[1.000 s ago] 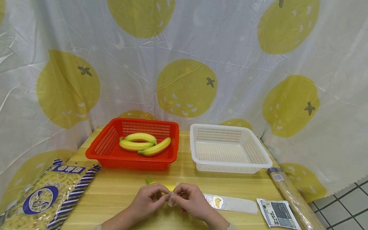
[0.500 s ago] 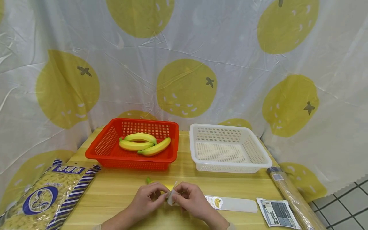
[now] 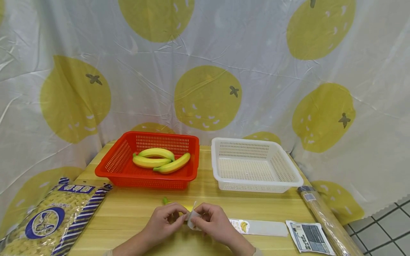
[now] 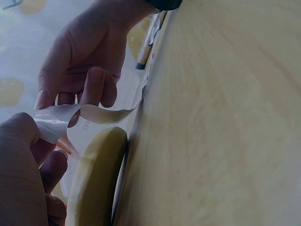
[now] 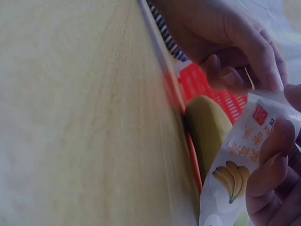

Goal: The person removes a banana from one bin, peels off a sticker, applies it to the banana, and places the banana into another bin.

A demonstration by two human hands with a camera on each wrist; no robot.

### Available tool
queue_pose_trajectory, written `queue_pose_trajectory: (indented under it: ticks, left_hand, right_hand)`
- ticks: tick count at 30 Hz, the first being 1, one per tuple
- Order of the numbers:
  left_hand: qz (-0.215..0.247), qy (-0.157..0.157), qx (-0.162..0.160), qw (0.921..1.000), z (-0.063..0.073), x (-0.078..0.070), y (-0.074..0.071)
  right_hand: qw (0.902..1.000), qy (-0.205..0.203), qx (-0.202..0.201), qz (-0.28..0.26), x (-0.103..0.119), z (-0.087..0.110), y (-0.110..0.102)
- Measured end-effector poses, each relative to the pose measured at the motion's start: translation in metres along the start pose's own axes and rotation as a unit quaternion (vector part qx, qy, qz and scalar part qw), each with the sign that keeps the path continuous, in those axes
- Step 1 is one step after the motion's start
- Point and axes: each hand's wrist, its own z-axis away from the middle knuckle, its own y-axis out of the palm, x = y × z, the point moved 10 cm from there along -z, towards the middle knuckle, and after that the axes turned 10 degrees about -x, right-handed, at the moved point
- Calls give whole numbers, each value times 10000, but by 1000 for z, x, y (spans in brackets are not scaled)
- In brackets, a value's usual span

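Observation:
Both hands meet at the front middle of the table over a strip of banana labels [image 3: 266, 228]. My left hand [image 3: 166, 221] pinches the strip's curled end between thumb and forefinger. My right hand [image 3: 212, 221] holds the same strip just beside it, thumb and fingers on the backing. In the right wrist view, the label strip [image 5: 235, 162] shows printed bananas and characters. The strip's tail runs right along the table from under my right hand. One banana [image 5: 207, 129] lies on the table just behind the hands, partly hidden by them in the head view.
A red basket [image 3: 147, 181] with three bananas [image 3: 173, 165] stands at the back left. To its right is a white basket [image 3: 256, 186]. A pasta bag [image 3: 57, 217] lies at left; a small packet [image 3: 310, 237] and a long wrapped bundle [image 3: 326, 217] lie at right.
Both hands stay in nearly the same place. Between the fingers, the strip's end has been bent and turned, showing a larger white flap. Its tail has shifted slightly to the right.

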Motion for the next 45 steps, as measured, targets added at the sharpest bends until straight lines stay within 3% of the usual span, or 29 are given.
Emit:
queue_pose_trajectory:
  ticks: [45]
  left_hand:
    - [-147, 22, -136, 9998, -1, -3, -4]
  right_hand:
    - [9993, -96, -235, 281, -2, -1, -5]
